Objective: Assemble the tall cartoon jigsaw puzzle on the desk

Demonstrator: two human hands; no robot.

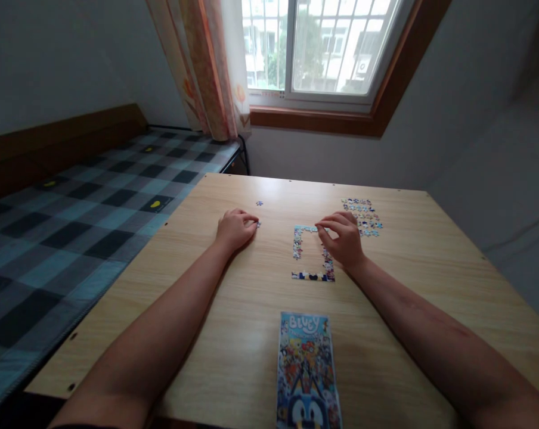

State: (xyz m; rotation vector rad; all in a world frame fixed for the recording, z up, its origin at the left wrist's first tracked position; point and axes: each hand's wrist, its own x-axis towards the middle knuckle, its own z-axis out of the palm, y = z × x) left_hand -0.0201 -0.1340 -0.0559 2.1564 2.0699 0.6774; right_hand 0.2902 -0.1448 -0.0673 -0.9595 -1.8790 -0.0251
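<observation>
A small jigsaw frame (301, 253) lies on the wooden table (251, 333), with its left, top, bottom and part of its right edge joined. My right hand (343, 238) rests over the frame's upper right corner, fingers curled and pinched at the top edge. My left hand (234, 228) lies on the table to the left, fingers curled, its fingertips on a small loose piece (257, 224). Another loose piece (259, 203) sits just beyond it.
A pile of loose puzzle pieces (362, 215) lies right of the frame. A Bluey picture card (307, 372) lies near the front edge. A bed with a checked cover (86, 220) stands left of the table. A window and curtain are behind.
</observation>
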